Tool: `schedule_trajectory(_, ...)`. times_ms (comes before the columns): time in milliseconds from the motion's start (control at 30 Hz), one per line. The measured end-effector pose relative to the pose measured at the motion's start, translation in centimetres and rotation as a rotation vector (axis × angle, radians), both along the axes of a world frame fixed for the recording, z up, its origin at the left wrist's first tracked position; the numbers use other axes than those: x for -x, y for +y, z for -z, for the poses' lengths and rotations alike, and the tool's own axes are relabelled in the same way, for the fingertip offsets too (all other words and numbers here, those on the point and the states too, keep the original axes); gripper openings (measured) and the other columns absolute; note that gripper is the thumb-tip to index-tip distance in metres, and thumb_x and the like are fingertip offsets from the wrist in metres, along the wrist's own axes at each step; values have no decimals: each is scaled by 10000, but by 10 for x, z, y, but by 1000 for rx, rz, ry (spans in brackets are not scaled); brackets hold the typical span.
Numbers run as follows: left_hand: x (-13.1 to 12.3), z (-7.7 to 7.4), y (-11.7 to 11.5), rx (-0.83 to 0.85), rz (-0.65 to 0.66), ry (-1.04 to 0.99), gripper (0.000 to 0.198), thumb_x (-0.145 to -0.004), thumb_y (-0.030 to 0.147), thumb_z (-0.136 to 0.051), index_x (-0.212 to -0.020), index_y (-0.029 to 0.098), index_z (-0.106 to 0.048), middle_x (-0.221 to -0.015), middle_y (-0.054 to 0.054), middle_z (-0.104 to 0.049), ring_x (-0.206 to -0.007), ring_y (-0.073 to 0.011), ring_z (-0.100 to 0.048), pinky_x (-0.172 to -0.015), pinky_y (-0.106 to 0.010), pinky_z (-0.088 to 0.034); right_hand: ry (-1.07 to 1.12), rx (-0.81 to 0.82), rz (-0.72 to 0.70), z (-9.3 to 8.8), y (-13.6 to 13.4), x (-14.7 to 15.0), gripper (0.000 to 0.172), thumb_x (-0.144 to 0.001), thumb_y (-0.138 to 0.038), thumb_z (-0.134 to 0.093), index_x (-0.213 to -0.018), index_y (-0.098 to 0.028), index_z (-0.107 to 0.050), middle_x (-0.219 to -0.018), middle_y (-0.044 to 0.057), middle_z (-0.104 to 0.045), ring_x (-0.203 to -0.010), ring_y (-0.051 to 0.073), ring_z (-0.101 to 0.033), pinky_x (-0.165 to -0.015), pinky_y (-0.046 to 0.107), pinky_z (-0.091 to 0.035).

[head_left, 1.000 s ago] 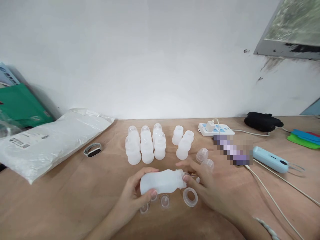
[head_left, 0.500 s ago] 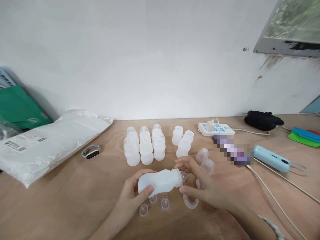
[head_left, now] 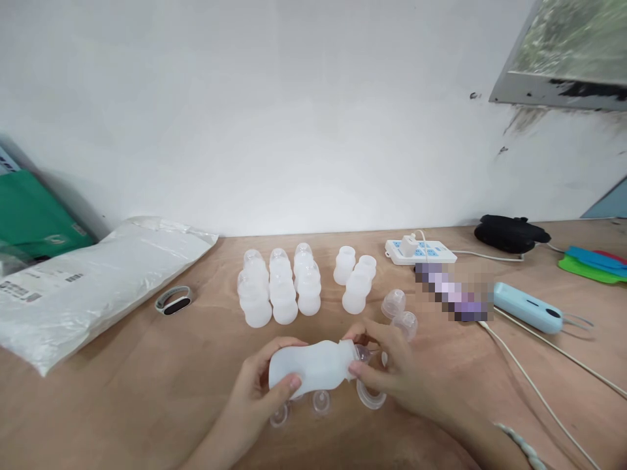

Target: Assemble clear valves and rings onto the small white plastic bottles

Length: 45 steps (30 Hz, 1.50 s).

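My left hand [head_left: 262, 382] is closed round the base of a white translucent bottle [head_left: 313, 367] that lies sideways just above the wooden table [head_left: 122, 391]. At the bottle's neck my right hand [head_left: 392, 372] pinches a small clear nipple [head_left: 361, 354]. Below the bottle lie two small clear nipples [head_left: 321, 403] and a clear ring [head_left: 369, 395]. Behind stand several capped white bottles [head_left: 279, 294] and two uncapped ones [head_left: 353, 281]. Two clear domed caps [head_left: 399, 313] sit to the right of my fingers.
A white plastic bag [head_left: 88, 287] and a green box [head_left: 34, 215] lie far left, a wristband [head_left: 172, 301] beside them. A power strip [head_left: 418, 251], a black object [head_left: 509, 233], a light-blue device [head_left: 526, 308] with cables and coloured sheets [head_left: 592, 261] occupy the right. A white wall stands behind.
My right hand has closed in on the bottle's neck and now pinches the nipple there. The bottle has tilted slightly and my view has drifted a little.
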State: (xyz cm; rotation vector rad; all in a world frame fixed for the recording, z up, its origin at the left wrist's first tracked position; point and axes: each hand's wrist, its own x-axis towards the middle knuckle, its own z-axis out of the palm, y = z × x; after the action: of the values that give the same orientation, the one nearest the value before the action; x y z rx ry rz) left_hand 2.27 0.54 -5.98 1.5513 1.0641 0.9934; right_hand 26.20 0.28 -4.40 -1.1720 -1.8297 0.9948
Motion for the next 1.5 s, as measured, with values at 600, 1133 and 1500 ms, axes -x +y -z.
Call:
schedule_trajectory(600,6,9,-13,-821,-43,328,465,-801,301,-753,-1236,280,-588,-984,-71,-755,-805,-245,-729,-676,-283,-591,377,363,-16,11,-4,17,403,-804,-565,-656,-745,-214,-466,-557,-64,-502,-452,76,-397,-421,195,-279)
schedule_trajectory(1133,10,2,-6,-625,-130,308,367,-840,238,-672,-1180,276,-538,-1027,-35,-712,-814,-208,-701,-653,-259,-575,-477,-398,358,-24,11,-26,250,-934,-432,-520,-1020,-210,-595,-799,65,-643,-752,236,-615,-637,335,-450)
schedule_trajectory(1500,12,6,0,-345,-222,243,268,-862,339,-611,-1097,213,-585,-879,-18,-698,-693,-191,-644,-563,-252,-511,-876,-300,413,-12,14,-68,125,-897,-312,-555,-918,-218,-635,-891,68,-719,-721,235,-680,-595,331,-475)
